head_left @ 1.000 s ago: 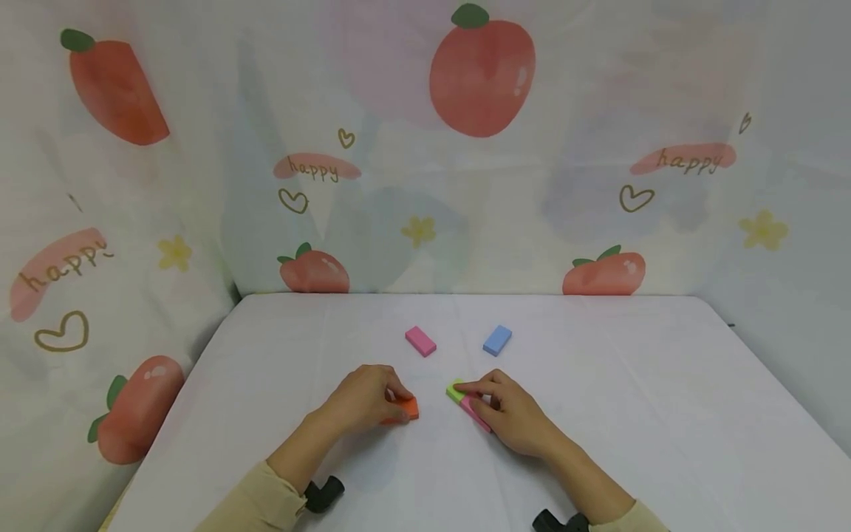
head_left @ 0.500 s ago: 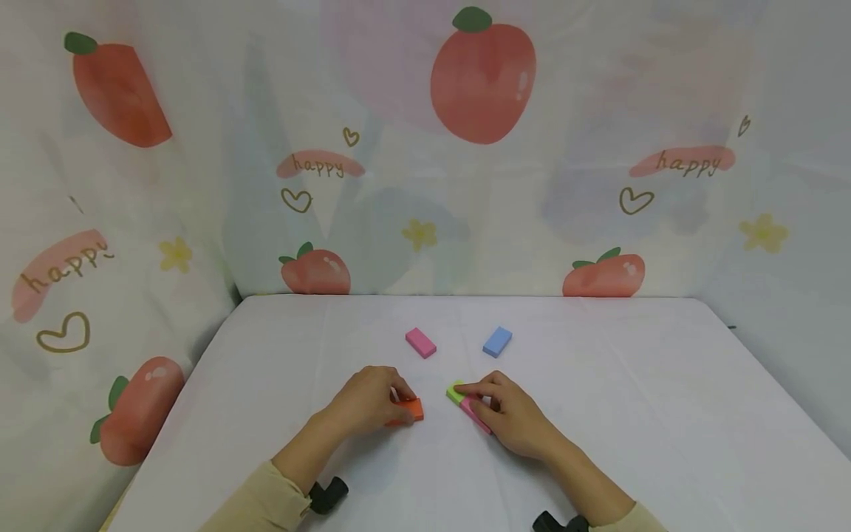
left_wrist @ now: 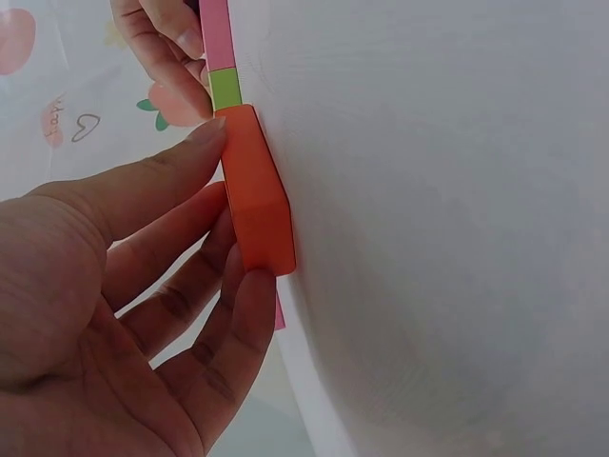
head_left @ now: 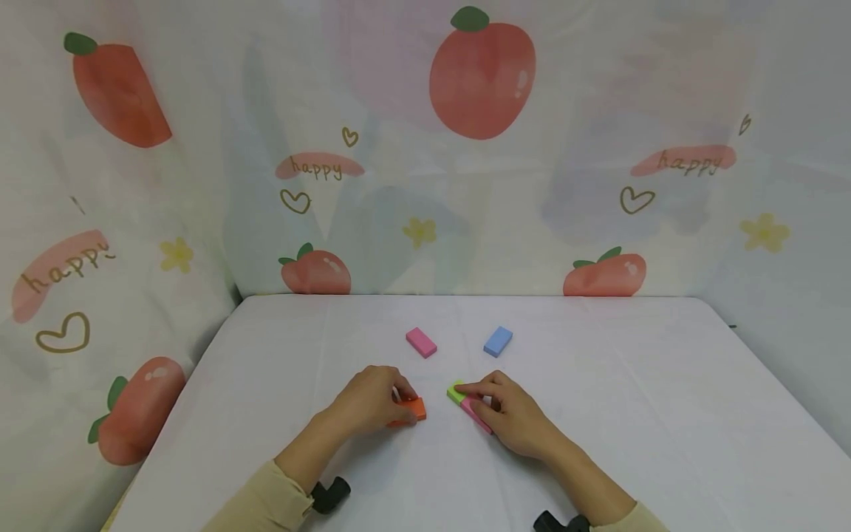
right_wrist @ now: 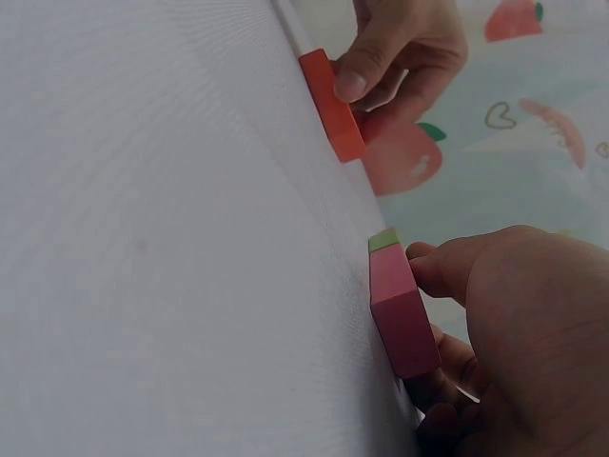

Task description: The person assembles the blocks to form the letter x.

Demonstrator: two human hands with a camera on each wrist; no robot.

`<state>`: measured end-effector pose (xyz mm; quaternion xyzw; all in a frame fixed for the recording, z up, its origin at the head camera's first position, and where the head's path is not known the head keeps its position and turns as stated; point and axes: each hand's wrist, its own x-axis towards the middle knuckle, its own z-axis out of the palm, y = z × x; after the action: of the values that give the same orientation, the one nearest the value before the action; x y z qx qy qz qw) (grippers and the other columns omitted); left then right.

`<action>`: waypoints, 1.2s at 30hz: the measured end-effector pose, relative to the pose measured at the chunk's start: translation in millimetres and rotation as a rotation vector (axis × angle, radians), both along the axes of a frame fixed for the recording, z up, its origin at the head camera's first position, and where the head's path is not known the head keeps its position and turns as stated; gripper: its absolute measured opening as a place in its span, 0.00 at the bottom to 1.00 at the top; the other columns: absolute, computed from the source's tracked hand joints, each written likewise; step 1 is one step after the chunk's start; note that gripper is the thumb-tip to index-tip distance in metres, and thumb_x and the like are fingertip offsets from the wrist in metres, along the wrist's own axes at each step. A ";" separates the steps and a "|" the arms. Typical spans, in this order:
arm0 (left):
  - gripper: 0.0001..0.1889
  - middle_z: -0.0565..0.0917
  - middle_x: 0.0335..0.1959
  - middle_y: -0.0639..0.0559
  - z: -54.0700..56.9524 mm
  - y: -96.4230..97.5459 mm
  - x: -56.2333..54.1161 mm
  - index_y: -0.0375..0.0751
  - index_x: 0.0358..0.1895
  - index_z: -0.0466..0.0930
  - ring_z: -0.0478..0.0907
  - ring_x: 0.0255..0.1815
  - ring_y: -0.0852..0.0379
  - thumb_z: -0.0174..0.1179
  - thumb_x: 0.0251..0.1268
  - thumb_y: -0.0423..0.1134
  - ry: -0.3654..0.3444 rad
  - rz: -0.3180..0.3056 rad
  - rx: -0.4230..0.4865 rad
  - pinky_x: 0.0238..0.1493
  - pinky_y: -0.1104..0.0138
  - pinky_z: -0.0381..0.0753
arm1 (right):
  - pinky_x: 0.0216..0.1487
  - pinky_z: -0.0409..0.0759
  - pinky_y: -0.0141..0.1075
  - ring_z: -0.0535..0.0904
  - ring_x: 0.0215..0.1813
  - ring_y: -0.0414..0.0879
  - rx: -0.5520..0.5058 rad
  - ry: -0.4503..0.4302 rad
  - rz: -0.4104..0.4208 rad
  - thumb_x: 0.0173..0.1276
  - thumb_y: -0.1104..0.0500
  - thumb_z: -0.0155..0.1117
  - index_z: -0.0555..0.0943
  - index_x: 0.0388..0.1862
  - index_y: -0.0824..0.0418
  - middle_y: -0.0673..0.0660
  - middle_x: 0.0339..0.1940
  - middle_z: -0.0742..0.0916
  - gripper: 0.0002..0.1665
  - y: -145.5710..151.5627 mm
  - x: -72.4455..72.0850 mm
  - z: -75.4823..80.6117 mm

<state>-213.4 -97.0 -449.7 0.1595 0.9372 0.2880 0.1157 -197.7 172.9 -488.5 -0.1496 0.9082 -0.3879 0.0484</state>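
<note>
My left hand point(head_left: 374, 399) grips an orange rectangular block point(head_left: 417, 408) on the white tabletop. In the left wrist view its thumb lies along one side of the orange block point(left_wrist: 255, 190) and a fingertip touches the near end. To the right, my right hand point(head_left: 508, 414) holds a pink block point(head_left: 477, 417) set end to end with a lime green block point(head_left: 455, 394). Its index finger reaches over the green block and its thumb is at the pink one. A gap separates the orange block from this pair. Fingers hide parts of all three blocks.
Farther back on the white table point(head_left: 631, 384) lie another pink block point(head_left: 422, 343) and a blue block point(head_left: 498, 342), apart from each other. A fruit-printed cloth point(head_left: 492, 207) stands behind the table and along its sides.
My left hand has slid the orange block slightly to the right, closer to the green and pink pair. My right hand and the two rear blocks have stayed in place.
</note>
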 end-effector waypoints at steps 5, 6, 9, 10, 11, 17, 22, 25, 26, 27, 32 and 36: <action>0.13 0.83 0.34 0.61 1.5 2.1 0.2 0.50 0.43 0.92 0.77 0.36 0.62 0.80 0.53 0.43 0.001 -0.008 -0.004 0.39 0.67 0.77 | 0.33 0.70 0.31 0.71 0.36 0.40 -0.008 0.005 0.012 0.76 0.59 0.63 0.86 0.61 0.40 0.44 0.44 0.79 0.20 0.4 1.1 0.8; 0.14 0.83 0.34 0.61 1.7 2.6 0.2 0.50 0.43 0.92 0.77 0.36 0.62 0.80 0.53 0.43 -0.001 -0.007 0.000 0.39 0.67 0.77 | 0.33 0.70 0.31 0.71 0.36 0.40 -0.008 0.006 0.013 0.76 0.58 0.63 0.86 0.61 0.39 0.44 0.44 0.79 0.20 0.5 1.1 0.9; 0.14 0.84 0.34 0.61 1.6 4.0 -0.2 0.50 0.43 0.91 0.77 0.36 0.62 0.80 0.53 0.44 -0.010 -0.004 0.007 0.40 0.66 0.77 | 0.33 0.70 0.31 0.71 0.36 0.40 -0.007 0.003 0.011 0.76 0.58 0.63 0.86 0.61 0.39 0.44 0.44 0.79 0.20 0.6 1.1 1.0; 0.14 0.84 0.35 0.61 1.5 4.6 -0.3 0.50 0.43 0.91 0.77 0.36 0.62 0.80 0.53 0.45 -0.012 -0.003 0.008 0.40 0.66 0.77 | 0.33 0.70 0.31 0.71 0.36 0.40 -0.007 0.004 0.010 0.76 0.58 0.63 0.86 0.61 0.39 0.44 0.44 0.79 0.20 0.6 1.1 1.0; 0.14 0.84 0.35 0.61 1.5 5.0 -0.3 0.50 0.43 0.91 0.77 0.36 0.62 0.80 0.53 0.45 -0.012 -0.004 0.009 0.40 0.66 0.77 | 0.33 0.70 0.31 0.71 0.36 0.40 -0.006 0.002 0.008 0.76 0.58 0.63 0.86 0.61 0.39 0.44 0.44 0.79 0.20 0.4 1.3 1.2; 0.13 0.84 0.34 0.60 0.9 5.9 0.0 0.49 0.43 0.91 0.77 0.36 0.61 0.80 0.53 0.43 -0.002 -0.023 0.011 0.39 0.66 0.77 | 0.33 0.70 0.30 0.71 0.36 0.41 -0.004 -0.002 0.001 0.76 0.59 0.63 0.86 0.61 0.40 0.44 0.43 0.79 0.20 0.0 2.1 1.2; 0.13 0.84 0.35 0.60 0.7 6.1 0.5 0.49 0.43 0.91 0.76 0.36 0.61 0.80 0.54 0.43 0.000 -0.022 0.017 0.38 0.66 0.77 | 0.33 0.70 0.30 0.71 0.37 0.41 0.003 -0.005 -0.002 0.76 0.58 0.63 0.86 0.60 0.38 0.44 0.43 0.79 0.20 -0.6 1.2 -0.3; 0.13 0.84 0.35 0.60 0.0 6.4 0.1 0.49 0.42 0.91 0.76 0.36 0.61 0.80 0.54 0.44 0.004 -0.022 0.016 0.38 0.66 0.77 | 0.33 0.70 0.31 0.71 0.37 0.41 0.001 -0.003 -0.002 0.76 0.58 0.63 0.86 0.60 0.37 0.44 0.43 0.79 0.20 -0.4 0.7 -0.3; 0.13 0.84 0.35 0.60 -0.2 6.4 0.0 0.49 0.42 0.91 0.76 0.36 0.61 0.80 0.54 0.44 0.003 -0.021 0.018 0.38 0.66 0.77 | 0.33 0.70 0.31 0.71 0.37 0.41 0.002 -0.004 -0.002 0.76 0.58 0.63 0.86 0.60 0.37 0.44 0.43 0.79 0.20 -0.4 0.7 -0.2; 0.13 0.84 0.35 0.60 -0.5 6.5 -0.2 0.49 0.42 0.91 0.76 0.36 0.61 0.80 0.54 0.44 0.005 -0.022 0.017 0.39 0.66 0.77 | 0.33 0.70 0.31 0.71 0.37 0.41 0.002 -0.002 -0.001 0.76 0.58 0.63 0.86 0.60 0.38 0.44 0.43 0.79 0.20 -0.3 0.8 -0.1; 0.13 0.84 0.34 0.59 -1.0 7.8 -0.9 0.49 0.42 0.91 0.77 0.35 0.61 0.80 0.53 0.44 -0.002 -0.013 0.020 0.38 0.66 0.77 | 0.33 0.70 0.31 0.71 0.37 0.40 0.002 0.003 0.006 0.76 0.58 0.63 0.86 0.60 0.39 0.44 0.43 0.79 0.20 -0.1 1.2 0.3; 0.14 0.84 0.34 0.59 -0.9 9.6 -1.3 0.48 0.43 0.91 0.77 0.35 0.60 0.80 0.54 0.45 -0.024 0.004 0.022 0.36 0.66 0.77 | 0.34 0.70 0.31 0.71 0.37 0.40 0.004 0.007 0.009 0.76 0.58 0.63 0.86 0.61 0.39 0.44 0.43 0.79 0.20 0.0 1.3 0.3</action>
<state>-214.6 -87.4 -450.6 0.1553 0.9327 0.3006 0.1247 -196.4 172.9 -488.2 -0.1550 0.9084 -0.3854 0.0475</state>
